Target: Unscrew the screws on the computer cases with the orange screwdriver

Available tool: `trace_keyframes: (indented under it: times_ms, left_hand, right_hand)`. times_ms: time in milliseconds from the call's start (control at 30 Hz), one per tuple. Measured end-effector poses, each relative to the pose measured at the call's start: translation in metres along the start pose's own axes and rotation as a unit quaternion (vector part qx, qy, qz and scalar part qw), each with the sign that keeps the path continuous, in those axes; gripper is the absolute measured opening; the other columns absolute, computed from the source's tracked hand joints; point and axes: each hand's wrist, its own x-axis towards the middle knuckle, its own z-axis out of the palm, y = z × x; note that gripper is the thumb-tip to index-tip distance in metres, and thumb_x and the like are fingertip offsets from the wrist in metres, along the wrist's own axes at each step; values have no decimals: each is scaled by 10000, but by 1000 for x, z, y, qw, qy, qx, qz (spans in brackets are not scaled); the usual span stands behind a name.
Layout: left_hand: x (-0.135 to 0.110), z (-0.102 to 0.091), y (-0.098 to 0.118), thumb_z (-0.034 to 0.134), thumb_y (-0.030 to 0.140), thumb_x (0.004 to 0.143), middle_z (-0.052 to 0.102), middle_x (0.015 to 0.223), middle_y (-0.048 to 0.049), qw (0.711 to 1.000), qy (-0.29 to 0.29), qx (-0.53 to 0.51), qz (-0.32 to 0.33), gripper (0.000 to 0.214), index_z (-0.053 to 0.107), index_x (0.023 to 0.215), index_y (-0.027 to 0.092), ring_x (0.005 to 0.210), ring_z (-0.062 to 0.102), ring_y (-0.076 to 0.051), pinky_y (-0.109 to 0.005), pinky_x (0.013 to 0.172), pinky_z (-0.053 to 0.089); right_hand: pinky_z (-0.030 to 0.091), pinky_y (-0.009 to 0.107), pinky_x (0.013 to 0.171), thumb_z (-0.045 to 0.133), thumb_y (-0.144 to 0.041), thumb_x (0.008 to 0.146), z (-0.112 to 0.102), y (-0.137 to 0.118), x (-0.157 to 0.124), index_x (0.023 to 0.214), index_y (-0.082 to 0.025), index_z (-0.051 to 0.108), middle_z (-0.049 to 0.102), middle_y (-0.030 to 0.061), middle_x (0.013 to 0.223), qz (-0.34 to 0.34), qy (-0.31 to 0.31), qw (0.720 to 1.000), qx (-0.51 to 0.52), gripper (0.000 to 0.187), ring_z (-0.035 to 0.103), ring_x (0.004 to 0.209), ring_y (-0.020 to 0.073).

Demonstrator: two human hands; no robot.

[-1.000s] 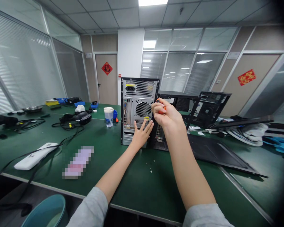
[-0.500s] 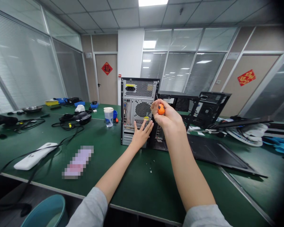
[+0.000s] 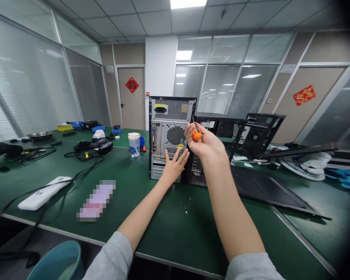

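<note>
A computer case point(image 3: 163, 134) stands upright on the green table, its rear panel with fan grille and ports turned toward me. My left hand point(image 3: 175, 165) lies with spread fingers against the lower part of that panel. Closed round the orange and black handle of a screwdriver point(image 3: 197, 134) is my right hand point(image 3: 205, 142), at the panel's right edge. The screwdriver's shaft points away from me and up; its tip is hard to make out against the case's edge. Several small screws point(image 3: 186, 212) lie on the table in front of the case.
A black side panel point(image 3: 268, 190) lies flat at right, near a second computer case point(image 3: 256, 134) and a white fan point(image 3: 306, 165). A plastic cup point(image 3: 133, 144) stands left of the first case. A white power bank-like slab point(image 3: 43, 193) and cables lie at left; a teal bin point(image 3: 58, 260) is below.
The screwdriver handle has turned in my right hand, so its black stripes sit differently. My left hand and the case stay in place.
</note>
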Motion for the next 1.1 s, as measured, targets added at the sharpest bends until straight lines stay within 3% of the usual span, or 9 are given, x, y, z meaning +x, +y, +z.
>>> trace_keyframes:
  times_ms: [467, 633, 867, 1100]
  left_hand:
    - [0, -2, 0, 542, 330, 895, 64, 1564, -38, 1000, -6, 5, -1, 698, 187, 1480, 195, 1402, -220, -276, -776, 1008, -11]
    - [0, -4, 0, 519, 320, 905, 97, 1562, -44, 1000, -13, 2, -3, 672, 194, 1479, 196, 1414, -180, -283, -782, 1009, 19]
    - [1, -3, 0, 537, 314, 893, 108, 1561, -58, 1000, -15, 3, -2, 710, 167, 1485, 187, 1410, -195, -281, -785, 1007, 20]
    - [0, -2, 1, 530, 312, 896, 60, 1565, -32, 1000, -6, 11, -5, 695, 180, 1485, 195, 1392, -237, -273, -778, 1012, -1]
  right_hand:
    - [503, 107, 428, 293, -185, 981, -2, -2, -2, 1152, -110, 502, 556, -39, 609, 9, -14, 1000, 12, 280, 527, 421, 51]
    - [493, 113, 402, 265, -166, 978, -3, -1, -3, 1135, -156, 518, 551, -47, 609, 28, -19, 999, 26, 297, 531, 419, 56]
    - [446, 73, 383, 207, -89, 953, -13, -4, 2, 1090, -168, 530, 523, -54, 592, 42, -83, 995, 31, 359, 523, 436, 43]
    - [376, 72, 317, 201, -49, 933, -13, -5, 1, 1020, -190, 533, 510, -62, 579, 44, -76, 996, 26, 371, 480, 400, 48]
